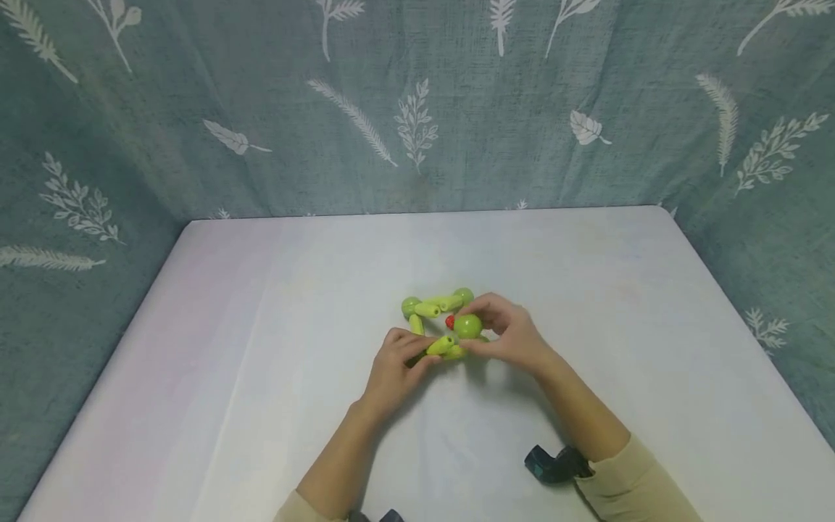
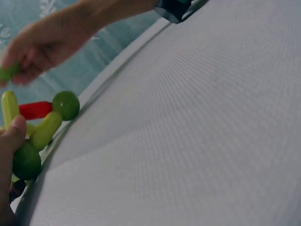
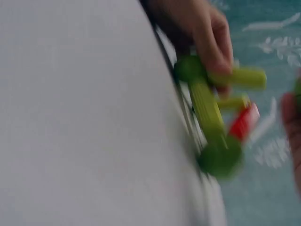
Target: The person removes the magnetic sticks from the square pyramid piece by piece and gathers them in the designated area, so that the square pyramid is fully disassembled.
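A partly joined frame of yellow-green rods [image 1: 427, 310] and green balls [image 1: 410, 307] lies near the middle of the table. My left hand [image 1: 394, 366] grips the near left corner, where finger and thumb pinch a yellow-green rod [image 3: 244, 77] that sticks up from a ball [image 3: 190, 69]. Between its thumb and fingers my right hand [image 1: 512, 335] holds a loose green ball [image 1: 467, 326], just right of that rod's free end and apart from it. A red rod [image 2: 35, 110] rises from the near right corner ball [image 2: 66, 105]. Fingers hide part of the left corner.
A white-covered table [image 1: 293, 290] surrounds the pieces. Behind it and along both sides hangs a teal leaf-print cloth [image 1: 457, 145]. A dark wrist camera [image 1: 554, 464] sits by the right sleeve.
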`<state>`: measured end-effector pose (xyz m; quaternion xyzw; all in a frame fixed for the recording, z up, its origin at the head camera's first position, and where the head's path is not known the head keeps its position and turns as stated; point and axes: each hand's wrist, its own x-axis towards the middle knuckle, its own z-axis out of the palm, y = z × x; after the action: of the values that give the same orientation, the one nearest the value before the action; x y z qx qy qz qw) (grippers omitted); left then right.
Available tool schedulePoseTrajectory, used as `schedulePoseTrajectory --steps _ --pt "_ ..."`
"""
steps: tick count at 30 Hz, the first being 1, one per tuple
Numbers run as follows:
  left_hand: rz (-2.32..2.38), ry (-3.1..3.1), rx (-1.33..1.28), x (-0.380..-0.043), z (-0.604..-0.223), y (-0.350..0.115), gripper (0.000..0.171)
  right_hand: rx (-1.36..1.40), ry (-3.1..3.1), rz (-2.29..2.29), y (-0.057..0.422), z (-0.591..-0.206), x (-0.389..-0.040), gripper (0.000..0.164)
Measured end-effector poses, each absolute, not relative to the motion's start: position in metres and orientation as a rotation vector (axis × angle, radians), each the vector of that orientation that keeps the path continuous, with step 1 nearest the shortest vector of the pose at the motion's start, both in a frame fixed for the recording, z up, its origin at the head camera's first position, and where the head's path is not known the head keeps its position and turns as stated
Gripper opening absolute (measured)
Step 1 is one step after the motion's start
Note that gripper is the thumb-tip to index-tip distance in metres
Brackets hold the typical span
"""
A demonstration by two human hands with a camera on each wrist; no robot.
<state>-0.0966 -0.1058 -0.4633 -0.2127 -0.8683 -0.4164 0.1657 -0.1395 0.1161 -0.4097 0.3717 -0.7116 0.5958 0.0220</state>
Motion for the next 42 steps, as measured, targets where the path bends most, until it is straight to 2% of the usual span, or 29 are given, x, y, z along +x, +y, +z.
schedulePoseTrajectory --steps 5,9,16,26,35,42 --pt "-1.205 -2.401 -0.564 -0.099 -0.465 -0.105 0.024 0.708 -2.086 2.092 0.134 -0.393 -0.143 0.035" --pt "-1.164 -2.371 -0.544 -0.100 -0.466 -0.103 0.027 0.503 -2.131 2.172 0.144 -0.388 -0.147 0.033" --pt "-1.225 -2.413 -0.386 -0.101 -0.464 -0.098 0.030 0.421 -2.208 2.130 0.150 -0.389 -0.151 0.034" --pt "-1.192 -2.322 -0.390 -0.100 -0.467 -0.099 0.026 0.466 -2.240 1.922 0.155 -0.398 -0.159 0.042" --pt "-1.433 -2.386 -0.262 -0.099 -0.466 -0.100 0.023 0.239 -2.395 1.781 0.164 -0.417 -0.180 0.045" --pt "-1.402 -2.350 -0.342 -0.101 -0.467 -0.098 0.027 0.077 -2.425 1.792 0.176 -0.445 -0.199 0.045"
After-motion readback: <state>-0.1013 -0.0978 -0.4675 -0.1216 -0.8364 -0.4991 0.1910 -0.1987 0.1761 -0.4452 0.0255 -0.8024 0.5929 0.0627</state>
